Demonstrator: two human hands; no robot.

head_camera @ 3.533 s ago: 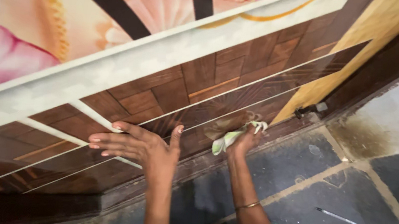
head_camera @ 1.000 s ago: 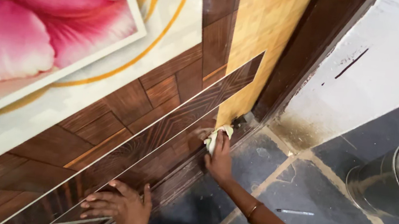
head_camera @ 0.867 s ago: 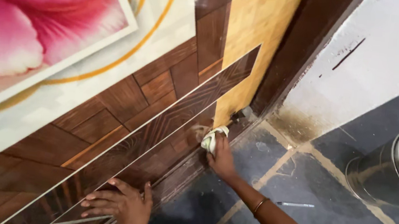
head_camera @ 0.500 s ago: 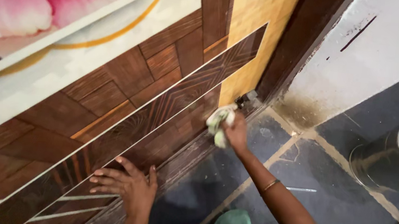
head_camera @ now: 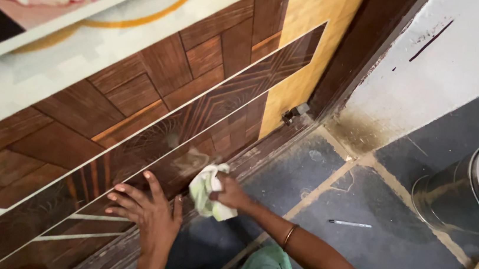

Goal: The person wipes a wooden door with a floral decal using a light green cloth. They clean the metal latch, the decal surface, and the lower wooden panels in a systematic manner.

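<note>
Left hand [head_camera: 145, 210] flat, fingers spread, palm pressed on lower edge of wood-pattern door panel [head_camera: 134, 117], holding nothing. Just right of it, right hand [head_camera: 232, 193] clenched on pale green cloth [head_camera: 207, 191], cloth pressed vs panel's bottom edge. Thin bangle [head_camera: 288, 236] on right wrist. Pen [head_camera: 350, 224] on dark floor [head_camera: 394, 240]; steel container [head_camera: 477, 189] at far right.

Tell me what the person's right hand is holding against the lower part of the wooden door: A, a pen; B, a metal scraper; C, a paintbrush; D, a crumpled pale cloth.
D: the right hand grips a crumpled pale cloth pressed to the brown door panel, while the left hand lies flat on the panel beside it; the pen lies apart on the dark floor.
</note>
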